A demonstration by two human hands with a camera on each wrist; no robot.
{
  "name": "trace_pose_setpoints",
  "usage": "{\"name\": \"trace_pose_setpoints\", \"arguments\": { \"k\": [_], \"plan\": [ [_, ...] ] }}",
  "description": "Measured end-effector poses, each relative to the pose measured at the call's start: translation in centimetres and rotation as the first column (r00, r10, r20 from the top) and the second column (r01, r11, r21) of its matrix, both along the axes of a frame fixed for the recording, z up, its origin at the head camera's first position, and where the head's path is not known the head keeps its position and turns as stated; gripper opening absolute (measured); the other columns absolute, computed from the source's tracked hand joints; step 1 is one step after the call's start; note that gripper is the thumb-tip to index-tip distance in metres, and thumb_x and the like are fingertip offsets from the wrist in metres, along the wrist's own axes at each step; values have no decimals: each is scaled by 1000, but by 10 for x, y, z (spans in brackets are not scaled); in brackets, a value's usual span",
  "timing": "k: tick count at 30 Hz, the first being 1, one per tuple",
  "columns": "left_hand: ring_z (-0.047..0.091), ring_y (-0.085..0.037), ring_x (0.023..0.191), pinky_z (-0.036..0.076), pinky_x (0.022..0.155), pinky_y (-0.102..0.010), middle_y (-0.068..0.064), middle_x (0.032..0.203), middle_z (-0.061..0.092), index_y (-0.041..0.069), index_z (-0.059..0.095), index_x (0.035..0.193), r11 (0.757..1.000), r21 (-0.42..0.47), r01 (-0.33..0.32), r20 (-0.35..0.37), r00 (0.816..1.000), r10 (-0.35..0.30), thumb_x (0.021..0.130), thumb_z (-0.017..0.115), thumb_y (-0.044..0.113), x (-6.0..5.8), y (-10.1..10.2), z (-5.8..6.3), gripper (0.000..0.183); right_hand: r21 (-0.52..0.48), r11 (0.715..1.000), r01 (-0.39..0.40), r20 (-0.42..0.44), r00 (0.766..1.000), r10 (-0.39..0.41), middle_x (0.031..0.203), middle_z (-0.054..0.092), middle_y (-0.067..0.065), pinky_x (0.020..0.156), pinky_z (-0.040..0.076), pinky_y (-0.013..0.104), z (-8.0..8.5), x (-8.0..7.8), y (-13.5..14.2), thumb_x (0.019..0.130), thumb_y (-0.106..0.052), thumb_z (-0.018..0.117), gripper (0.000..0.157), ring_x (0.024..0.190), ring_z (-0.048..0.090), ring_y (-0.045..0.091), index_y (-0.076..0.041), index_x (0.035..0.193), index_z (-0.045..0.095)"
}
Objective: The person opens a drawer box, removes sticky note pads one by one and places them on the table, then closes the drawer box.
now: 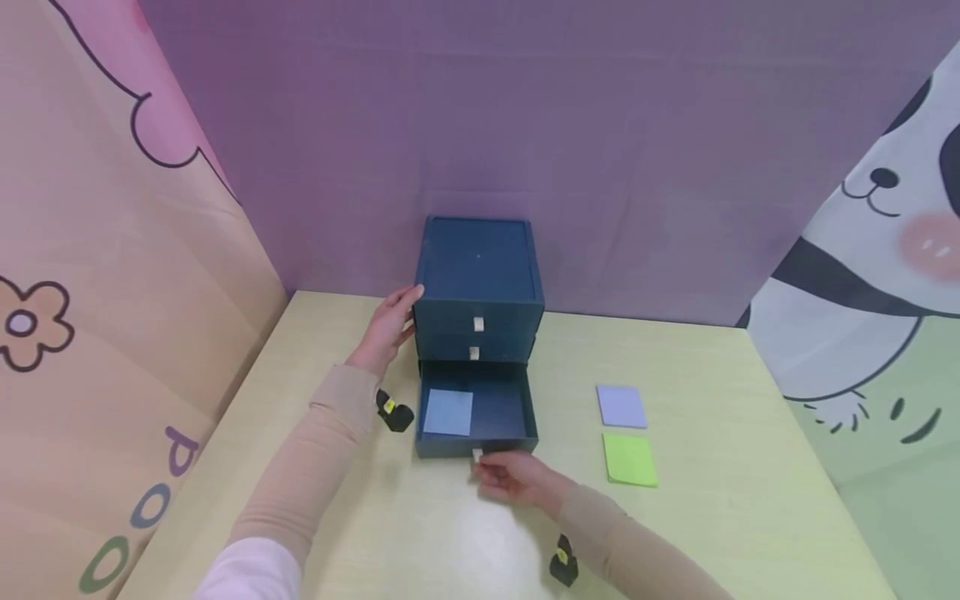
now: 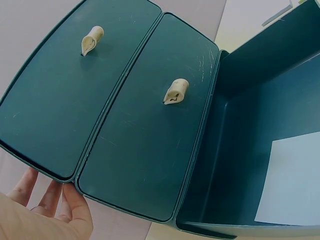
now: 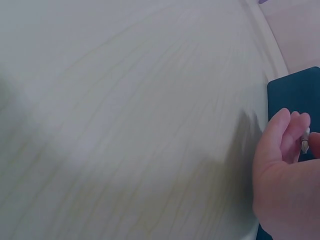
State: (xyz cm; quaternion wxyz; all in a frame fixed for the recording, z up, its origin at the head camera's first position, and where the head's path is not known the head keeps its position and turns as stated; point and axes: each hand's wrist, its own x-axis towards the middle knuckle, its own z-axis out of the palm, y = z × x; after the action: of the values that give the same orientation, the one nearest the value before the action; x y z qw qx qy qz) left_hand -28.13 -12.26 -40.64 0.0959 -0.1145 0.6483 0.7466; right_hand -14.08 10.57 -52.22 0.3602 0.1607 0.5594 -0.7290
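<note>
A dark blue desktop drawer cabinet (image 1: 480,260) stands at the back of the table, with two upper drawers closed. Its bottom drawer (image 1: 442,448) is pulled out, and a light blue square of paper (image 1: 448,413) lies inside on the left. At the drawer's front, my right hand (image 1: 519,478) pinches the small pale pull tab (image 3: 305,142) between thumb and fingers. My left hand (image 1: 390,327) touches the cabinet's left side with its fingertips, near the front edge. The left wrist view shows the pale tab (image 2: 176,92) of the middle drawer.
To the right of the drawer lie a lilac square of paper (image 1: 622,407) and a lime green one (image 1: 629,460) on the pale wooden table (image 1: 720,433). A purple cloth (image 1: 600,150) hangs close behind the cabinet. Printed cloths flank both sides.
</note>
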Motion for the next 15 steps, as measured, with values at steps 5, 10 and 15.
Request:
{"name": "trace_pose_setpoints", "arguments": {
  "k": [5, 10, 15],
  "plan": [
    [27, -29, 141, 26, 115, -42, -3, 156, 25, 16, 31, 148, 1000, -10, -2, 7, 1000, 2, 93, 55, 45, 0, 0, -1, 67, 35, 999, -4, -1, 1000, 4, 87, 69, 6, 85, 55, 32, 2, 3, -2, 93, -9, 55, 21, 78, 66, 13, 5, 109, 58],
    [28, -28, 141, 26, 115, -41, -2, 155, 26, 16, 32, 148, 1000, -14, -6, 13, 1000, 6, 92, 55, 47, -1, -1, -1, 68, 60, 998, -14, 10, 1000, 14, 85, 69, 4, 82, 56, 30, 1, 5, -3, 93, -9, 56, 15, 77, 65, 12, 2, 102, 61],
    [29, -29, 140, 27, 115, -41, -3, 155, 27, 16, 33, 148, 1000, -10, -14, 9, 1000, 14, 93, 56, 46, -2, 0, -1, 67, 55, 998, -19, 14, 1000, 18, 82, 69, 2, 79, 56, 28, 0, 6, -2, 93, -8, 55, 10, 75, 64, 10, -3, 94, 63]
  ]
}}
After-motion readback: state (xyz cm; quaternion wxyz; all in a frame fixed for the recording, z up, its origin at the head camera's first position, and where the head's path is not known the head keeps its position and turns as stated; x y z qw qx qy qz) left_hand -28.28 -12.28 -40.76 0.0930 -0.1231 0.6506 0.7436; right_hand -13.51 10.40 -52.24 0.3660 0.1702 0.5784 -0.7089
